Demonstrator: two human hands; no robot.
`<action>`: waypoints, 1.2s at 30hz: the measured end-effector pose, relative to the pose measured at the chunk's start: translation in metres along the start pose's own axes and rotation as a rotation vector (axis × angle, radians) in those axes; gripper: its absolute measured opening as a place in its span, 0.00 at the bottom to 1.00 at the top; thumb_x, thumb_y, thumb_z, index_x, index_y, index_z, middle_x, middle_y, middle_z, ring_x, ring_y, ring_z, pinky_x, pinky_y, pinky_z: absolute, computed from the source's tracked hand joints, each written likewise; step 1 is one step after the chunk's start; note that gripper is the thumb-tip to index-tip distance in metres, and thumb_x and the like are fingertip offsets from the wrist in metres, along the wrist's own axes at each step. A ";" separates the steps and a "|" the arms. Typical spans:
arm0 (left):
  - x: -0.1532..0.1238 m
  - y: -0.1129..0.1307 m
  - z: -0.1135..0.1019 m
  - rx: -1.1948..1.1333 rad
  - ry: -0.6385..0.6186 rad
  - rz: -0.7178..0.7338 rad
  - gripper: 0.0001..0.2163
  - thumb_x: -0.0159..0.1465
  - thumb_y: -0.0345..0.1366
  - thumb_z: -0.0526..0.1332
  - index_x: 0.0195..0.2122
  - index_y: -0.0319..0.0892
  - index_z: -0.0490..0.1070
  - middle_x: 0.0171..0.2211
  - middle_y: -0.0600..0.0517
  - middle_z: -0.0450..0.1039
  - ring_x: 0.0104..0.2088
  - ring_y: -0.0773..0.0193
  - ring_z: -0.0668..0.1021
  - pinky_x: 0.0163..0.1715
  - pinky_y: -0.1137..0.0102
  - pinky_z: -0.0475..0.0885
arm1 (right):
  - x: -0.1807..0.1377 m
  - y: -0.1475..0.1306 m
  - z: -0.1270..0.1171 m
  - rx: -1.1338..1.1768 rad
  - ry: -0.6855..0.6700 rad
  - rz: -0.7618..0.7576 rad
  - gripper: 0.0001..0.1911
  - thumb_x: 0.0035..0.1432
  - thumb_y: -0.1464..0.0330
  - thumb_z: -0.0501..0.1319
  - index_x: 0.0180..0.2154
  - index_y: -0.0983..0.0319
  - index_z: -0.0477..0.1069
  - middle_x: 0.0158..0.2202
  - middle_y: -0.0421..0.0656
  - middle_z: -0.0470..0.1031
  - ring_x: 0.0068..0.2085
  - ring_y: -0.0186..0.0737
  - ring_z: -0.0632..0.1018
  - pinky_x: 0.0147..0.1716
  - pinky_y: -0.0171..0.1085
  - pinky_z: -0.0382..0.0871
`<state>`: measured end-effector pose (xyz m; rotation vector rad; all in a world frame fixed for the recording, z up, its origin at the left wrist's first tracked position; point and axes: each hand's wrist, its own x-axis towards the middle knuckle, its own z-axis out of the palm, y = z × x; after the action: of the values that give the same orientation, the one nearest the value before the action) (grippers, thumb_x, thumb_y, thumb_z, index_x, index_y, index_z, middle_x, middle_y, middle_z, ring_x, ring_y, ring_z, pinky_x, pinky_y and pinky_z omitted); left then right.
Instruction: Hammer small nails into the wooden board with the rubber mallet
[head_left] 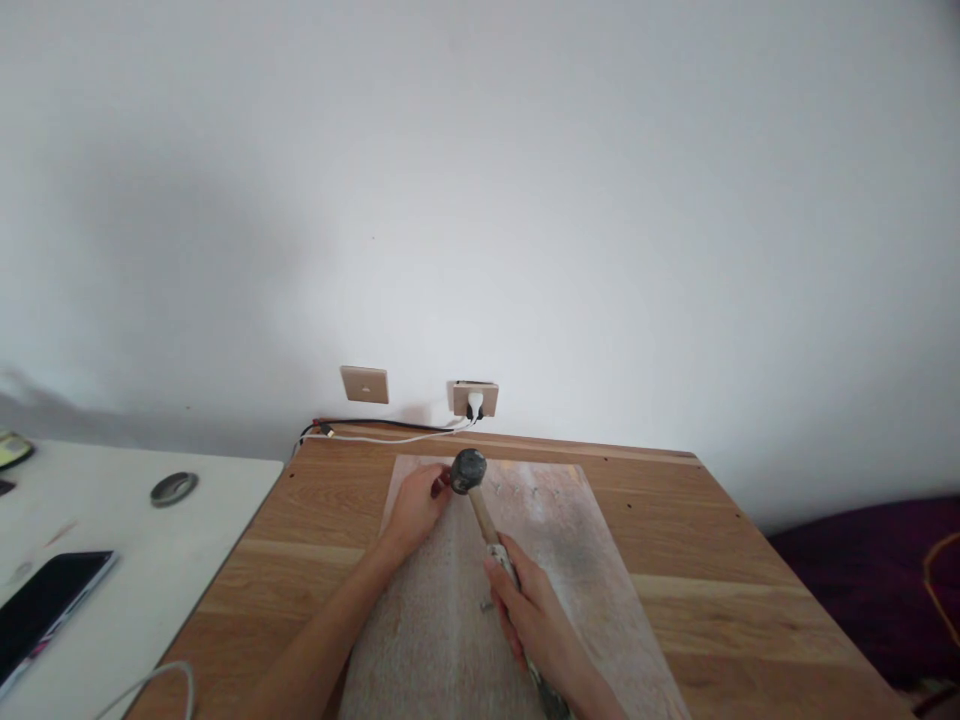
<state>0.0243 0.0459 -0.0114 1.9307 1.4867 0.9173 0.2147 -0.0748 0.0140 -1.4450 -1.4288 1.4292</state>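
Note:
My right hand [529, 595] is wrapped round the handle of a mallet [484, 515] with a dark, rounded head. The head is over the far left part of a worn, pale wooden board [420, 620]. Right beside it, my left hand [418, 508] rests on the board with thumb and fingers pinched together. Whatever is between those fingertips is hidden by the mallet head. Several small nails [535, 491] stand in a row at the board's far end, right of the head. Another small nail [486, 605] lies by my right hand.
Under the board is a brown wood-grain tabletop [720, 620]. Cables [382, 430] run along its back edge to a wall socket [487, 398]. On a white table [225, 490] to the left are a phone [49, 610] and a roll of tape [174, 488]. Dark purple fabric [862, 560] is at right.

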 end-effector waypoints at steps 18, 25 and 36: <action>-0.002 0.002 0.001 0.006 0.005 -0.030 0.20 0.57 0.20 0.60 0.50 0.40 0.74 0.40 0.48 0.81 0.41 0.56 0.81 0.46 0.65 0.72 | 0.003 0.000 0.005 -0.125 0.006 -0.010 0.31 0.71 0.50 0.49 0.60 0.67 0.64 0.16 0.29 0.61 0.14 0.31 0.63 0.11 0.28 0.57; -0.002 0.001 0.001 -0.024 0.002 -0.029 0.20 0.58 0.19 0.59 0.50 0.41 0.74 0.38 0.49 0.82 0.40 0.57 0.82 0.45 0.65 0.73 | 0.005 0.001 0.005 -0.123 0.007 0.001 0.31 0.70 0.48 0.49 0.60 0.65 0.64 0.18 0.29 0.62 0.14 0.30 0.63 0.11 0.27 0.56; -0.002 0.002 0.000 -0.021 0.031 -0.031 0.20 0.58 0.19 0.60 0.51 0.41 0.74 0.40 0.49 0.83 0.41 0.57 0.82 0.45 0.66 0.73 | 0.004 -0.002 0.005 -0.149 0.000 -0.023 0.32 0.70 0.49 0.49 0.61 0.65 0.64 0.18 0.30 0.63 0.14 0.31 0.64 0.11 0.27 0.57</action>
<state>0.0252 0.0434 -0.0104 1.8816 1.5146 0.9494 0.2090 -0.0714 0.0138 -1.5142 -1.5754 1.3324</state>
